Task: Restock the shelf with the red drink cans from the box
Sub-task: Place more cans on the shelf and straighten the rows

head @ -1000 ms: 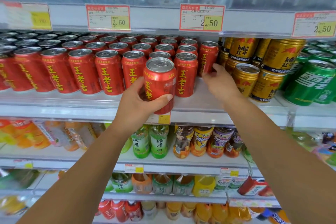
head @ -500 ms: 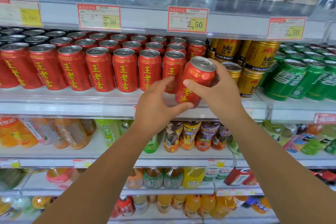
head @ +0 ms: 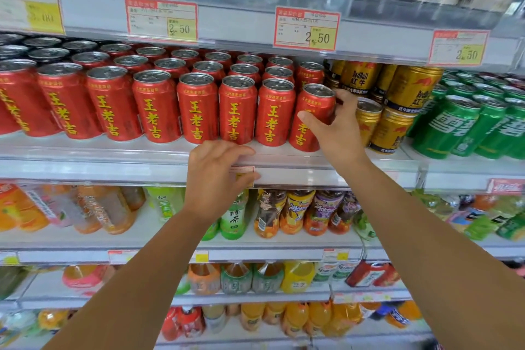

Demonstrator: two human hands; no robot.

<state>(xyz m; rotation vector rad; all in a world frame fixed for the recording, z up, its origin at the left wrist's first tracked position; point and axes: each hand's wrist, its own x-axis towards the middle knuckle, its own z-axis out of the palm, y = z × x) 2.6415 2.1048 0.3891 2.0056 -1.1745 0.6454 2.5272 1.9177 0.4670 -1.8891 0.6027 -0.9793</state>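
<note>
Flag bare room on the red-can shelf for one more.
Bare: only the front strip between the red cans and the shelf edge. Crowded: front row packed side to side; the right hand fills the gap between its end can and the gold cans.

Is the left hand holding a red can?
No, the left hand is empty by the shelf edge; only the right hand grips a red can.

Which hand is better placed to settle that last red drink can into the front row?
Right. The right hand grips the red aluminium drink can beside the gold cans; the left hand is empty at the grey shelf edge.
</note>
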